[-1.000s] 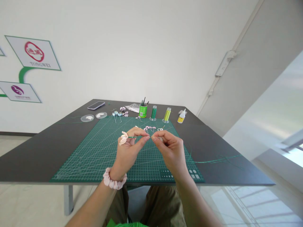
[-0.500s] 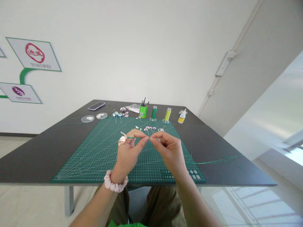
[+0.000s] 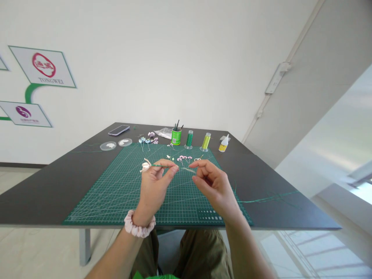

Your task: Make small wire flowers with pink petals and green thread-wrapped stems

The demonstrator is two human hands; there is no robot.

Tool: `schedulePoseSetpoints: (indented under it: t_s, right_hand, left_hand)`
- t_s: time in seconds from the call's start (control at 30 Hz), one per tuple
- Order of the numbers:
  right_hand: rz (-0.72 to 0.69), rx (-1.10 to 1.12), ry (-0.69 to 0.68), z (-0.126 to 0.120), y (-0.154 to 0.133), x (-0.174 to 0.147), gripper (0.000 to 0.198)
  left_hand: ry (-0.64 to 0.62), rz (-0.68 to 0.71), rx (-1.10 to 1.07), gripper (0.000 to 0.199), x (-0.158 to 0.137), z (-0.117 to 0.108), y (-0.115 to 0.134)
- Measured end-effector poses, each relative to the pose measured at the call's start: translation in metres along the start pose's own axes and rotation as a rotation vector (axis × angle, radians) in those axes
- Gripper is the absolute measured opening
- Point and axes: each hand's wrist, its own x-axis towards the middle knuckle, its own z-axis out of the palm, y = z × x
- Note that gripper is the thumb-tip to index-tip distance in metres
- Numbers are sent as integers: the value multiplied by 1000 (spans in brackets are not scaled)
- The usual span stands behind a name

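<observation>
One pale flower point(image 3: 145, 165) over a green mat point(image 3: 122, 193).
Pinched by stem point(image 3: 161, 166) in left hand point(image 3: 154, 184); thread point(image 3: 188, 170) by loosely spread right hand point(image 3: 215, 186).

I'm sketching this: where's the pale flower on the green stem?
In the head view, the pale flower is left of centre, by the left hand, which pinches its green stem over the mat.

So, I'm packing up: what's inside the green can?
Dark, thin tools stick up out of the green can; their lower ends, and anything else deeper inside, are hidden by its wall.
</observation>
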Motion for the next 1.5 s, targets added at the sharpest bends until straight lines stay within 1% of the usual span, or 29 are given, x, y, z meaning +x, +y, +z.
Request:
schedulePoseSetpoints:
  t_s: [0.1,0.23,0.33,0.6,0.73,0.9,1.1,1.3,1.37,1.5]
  right_hand:
    - [6,-21,13,-1,0,1,11]
    - [15,-34,46,-3,2,6,10]
    - [16,-27,36,-5,1,8,13]
    - [27,27,-5,-8,-4,12,12]
    - [-5,17,-11,-8,-6,14,12]
    - [-53,-65,-17,-9,-7,15,14]
    - [-73,-109,-27,-10,-7,16,15]
    - [-93,-131,-64,-10,-12,17,15]
    - [-83,-108,-76,-8,-12,20,15]
    - [-42,28,-121,-5,-7,27,13]
  left_hand:
    - [-11,-50,-28,3,-2,0,2]
    - [-42,-61,-30,3,-4,-1,5]
    - [-61,-61,-8,4,-4,-3,8]
    - [-79,-58,7,6,-3,-4,10]
    - [-94,-66,24,5,-4,-5,12]
    - [-60,-86,24,5,-3,-5,13]
    - [-99,-128,57,5,-5,-6,14]
    - [-121,-132,91,7,-5,-4,18]
    - [-135,-133,97,6,-5,-4,19]
    - [-161,-133,111,6,-5,-2,20]
